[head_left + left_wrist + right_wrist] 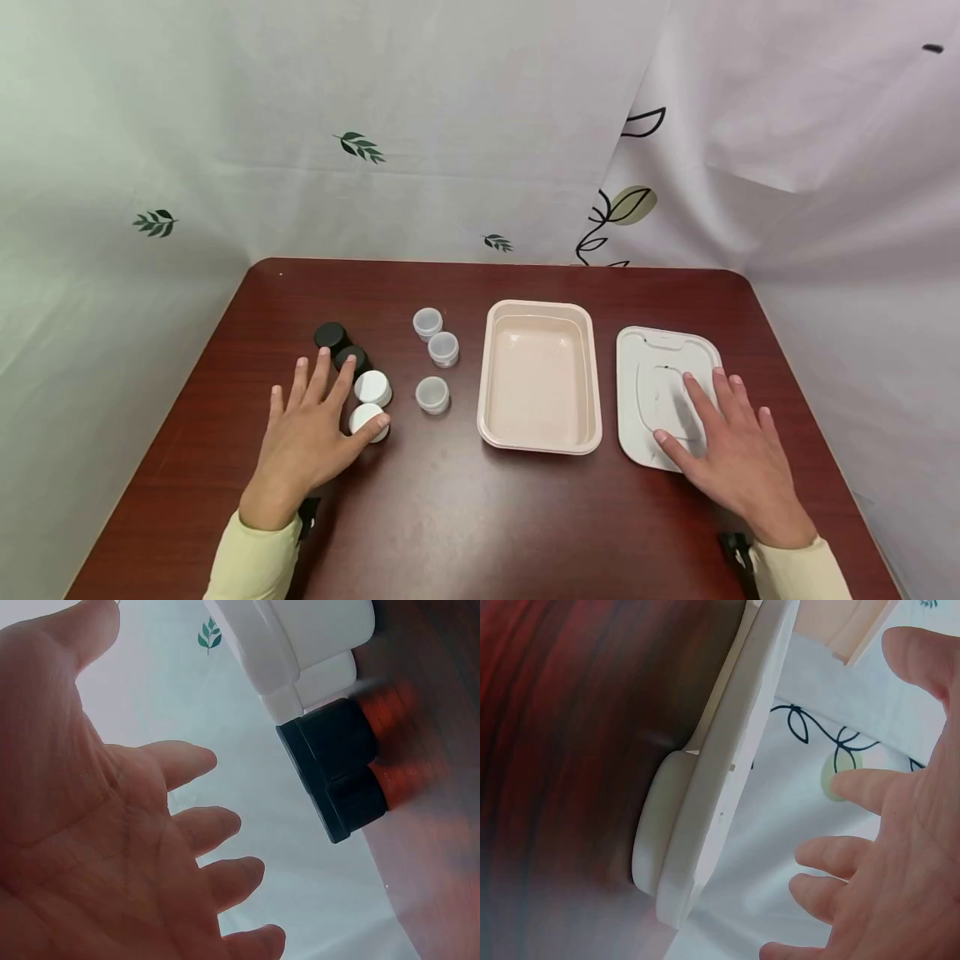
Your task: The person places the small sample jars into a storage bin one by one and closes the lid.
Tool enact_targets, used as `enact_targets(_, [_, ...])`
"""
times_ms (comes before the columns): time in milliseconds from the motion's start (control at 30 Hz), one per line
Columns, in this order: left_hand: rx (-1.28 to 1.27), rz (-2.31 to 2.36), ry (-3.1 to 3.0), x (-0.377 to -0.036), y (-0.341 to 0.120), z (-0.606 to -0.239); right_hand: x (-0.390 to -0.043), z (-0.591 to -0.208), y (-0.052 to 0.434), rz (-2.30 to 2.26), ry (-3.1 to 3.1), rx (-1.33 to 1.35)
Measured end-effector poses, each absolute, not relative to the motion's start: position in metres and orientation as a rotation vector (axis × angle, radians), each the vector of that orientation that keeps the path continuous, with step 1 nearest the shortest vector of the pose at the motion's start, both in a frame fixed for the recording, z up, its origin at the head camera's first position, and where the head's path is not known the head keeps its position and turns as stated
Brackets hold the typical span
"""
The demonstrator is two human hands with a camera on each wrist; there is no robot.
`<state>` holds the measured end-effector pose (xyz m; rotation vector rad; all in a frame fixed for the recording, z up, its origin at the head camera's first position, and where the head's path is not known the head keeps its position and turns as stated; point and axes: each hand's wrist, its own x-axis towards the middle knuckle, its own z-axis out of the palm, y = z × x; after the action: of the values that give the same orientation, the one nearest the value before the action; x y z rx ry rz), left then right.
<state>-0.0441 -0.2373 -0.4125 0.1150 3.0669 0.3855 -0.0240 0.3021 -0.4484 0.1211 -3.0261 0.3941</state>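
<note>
My left hand [307, 437] is spread with its fingers apart, above the table beside a row of small round jars. Two black-lidded jars [331, 336] lie beyond its fingertips, and two white-lidded jars [372, 388] are by its thumb. The left wrist view shows a gap between the palm and the black jars [330, 742]. On the right, my right hand [738, 458] hovers spread over the near right part of a white lid [637, 417]. In the right wrist view the lid [720, 780] is apart from the fingers. Neither hand holds anything.
Several small translucent cups with lids, one of them [432, 395] nearer, stand right of the jars. A pale pink rectangular tub [540, 444] stands between the cups and the white lid. The dark red table [450, 517] ends against a light patterned cloth [450, 192].
</note>
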Motion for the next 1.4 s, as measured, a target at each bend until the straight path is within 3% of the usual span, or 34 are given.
enact_targets(633, [0.205, 0.658, 3.172, -0.042, -0.228, -0.415, -0.020, -0.443, 0.287, 0.582, -2.903, 0.165])
enact_targets(1400, [0.022, 1.062, 3.136, -0.023, -0.241, -0.437, -0.018, -0.458, 0.219, 1.605, -2.496, 0.252])
